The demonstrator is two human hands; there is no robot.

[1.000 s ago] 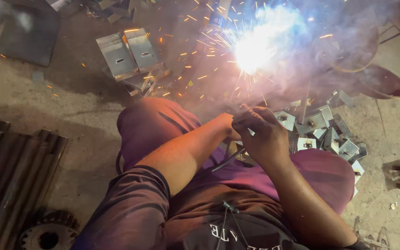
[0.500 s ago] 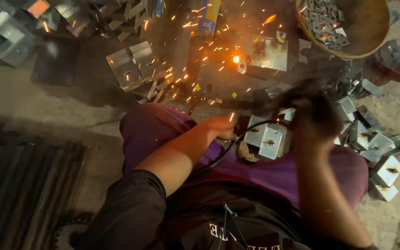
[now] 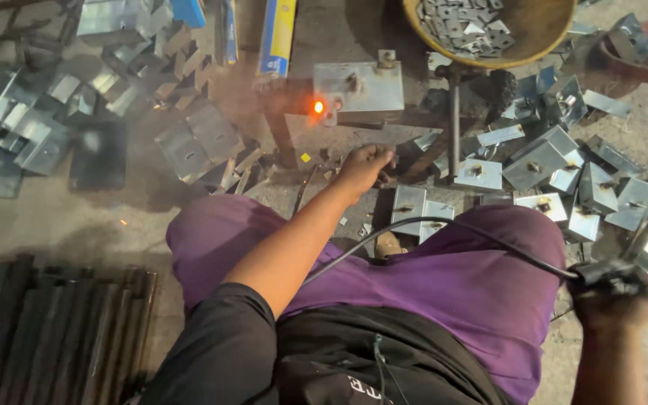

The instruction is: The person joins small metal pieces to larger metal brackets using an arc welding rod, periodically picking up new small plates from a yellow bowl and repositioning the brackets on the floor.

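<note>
The welding electrode holder [image 3: 610,276] is sitting in our right hand [image 3: 610,300], out past our right knee at the right edge of the view, with its black cable [image 3: 444,225] trailing back across our purple-clad lap. That hand is wrapping tightly around the holder, though motion blur is hiding the fingers themselves. Our left hand [image 3: 364,166] is reaching forward between our knees, its fingers curling narrow on something small and dark on the floor; we cannot tell what they are pinching. Just beyond it, the fresh weld spot [image 3: 318,107] is glowing orange on the edge of a galvanised plate with a bolt [image 3: 359,85], which is resting on dark steel bars.

To do this step well, in our judgement, we should be keeping the bare left hand clear of that glowing joint and of the plate around it, which is likely hot. We should also be holding the electrode holder pointed away from our leg and the scattered metal.

Further out, folded sheet-metal brackets [image 3: 538,161] are lying near our right knee, more brackets [image 3: 189,150] are piling up to the left, a round pan of small plates [image 3: 489,22] is sitting at the top, and dark steel tubes [image 3: 54,330] are lying beside our left leg.
</note>
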